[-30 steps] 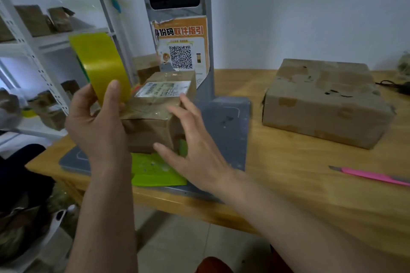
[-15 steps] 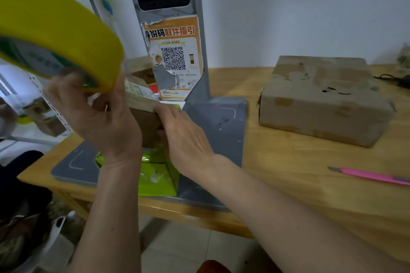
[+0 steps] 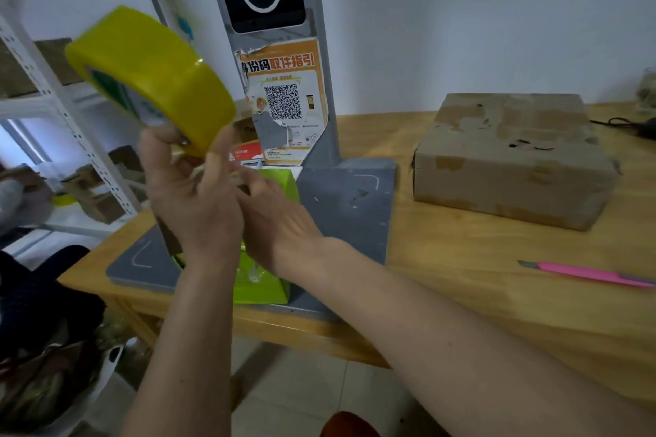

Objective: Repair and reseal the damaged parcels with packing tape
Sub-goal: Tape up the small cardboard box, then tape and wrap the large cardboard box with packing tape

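My left hand (image 3: 191,199) grips a yellow packing tape roll (image 3: 152,78) and holds it up, tilted, above the table's left end. My right hand (image 3: 280,223) is close against the left one, its fingertips reaching in behind it; what they touch is hidden and blurred. A small brown parcel (image 3: 166,238) shows only as a sliver below my left wrist, over a bright green box (image 3: 262,280). A large battered cardboard parcel (image 3: 514,160) with torn patches and holes lies on the wooden table (image 3: 461,280) at the right, away from both hands.
A pink utility knife (image 3: 589,273) lies near the table's right edge. A grey kiosk post with a QR poster (image 3: 284,99) rises from a grey base plate (image 3: 351,195). White metal shelving (image 3: 71,124) with cartons stands at the left. Bags sit on the floor below.
The tape roll has swung right and away from the camera in my left hand. My right hand has come up off the small parcel's side toward the left hand.
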A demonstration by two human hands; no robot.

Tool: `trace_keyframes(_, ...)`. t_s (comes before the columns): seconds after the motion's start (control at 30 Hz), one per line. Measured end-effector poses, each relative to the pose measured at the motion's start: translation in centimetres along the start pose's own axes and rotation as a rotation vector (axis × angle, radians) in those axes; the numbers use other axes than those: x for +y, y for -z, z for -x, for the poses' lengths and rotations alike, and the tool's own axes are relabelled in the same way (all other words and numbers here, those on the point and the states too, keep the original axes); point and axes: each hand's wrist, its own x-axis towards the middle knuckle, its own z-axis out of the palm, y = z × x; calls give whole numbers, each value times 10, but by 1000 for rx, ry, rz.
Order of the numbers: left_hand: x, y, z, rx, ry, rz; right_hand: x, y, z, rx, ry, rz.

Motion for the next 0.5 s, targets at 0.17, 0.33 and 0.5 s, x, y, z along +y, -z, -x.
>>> trace_keyframes(0.17,9,-28,30,-238,189,143,47,17,50,75,-113,53)
trace_keyframes(0.33,8,-71,80,-504,374,213,130,47,134,0,-529,249)
trace_keyframes(0.5,10,-122,133,-611,495,161,192,77,213,-109,-890,473)
